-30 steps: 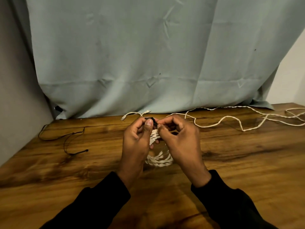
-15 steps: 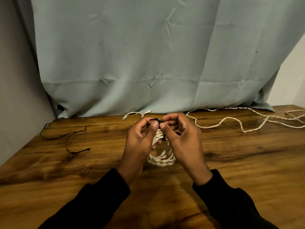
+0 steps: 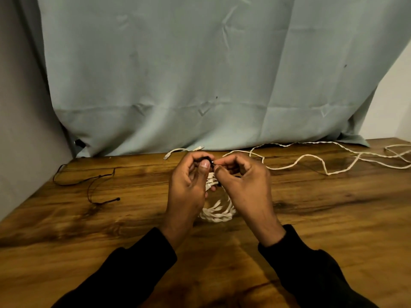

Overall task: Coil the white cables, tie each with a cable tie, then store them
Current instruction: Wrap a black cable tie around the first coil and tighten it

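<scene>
Black tie (image 3: 89,185) spare on counter (image 3: 333,218). Left hand (image 3: 189,190), right hand (image 3: 242,185) pinch dark tie (image 3: 210,162) above white coil (image 3: 216,213), likely cinching. Loose cable (image 3: 311,156) right, awaiting coiling.

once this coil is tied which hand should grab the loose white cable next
Right, probably. The loose white cable sprawls across the table's right side, nearer the right hand; the left hand is farther away.
</scene>
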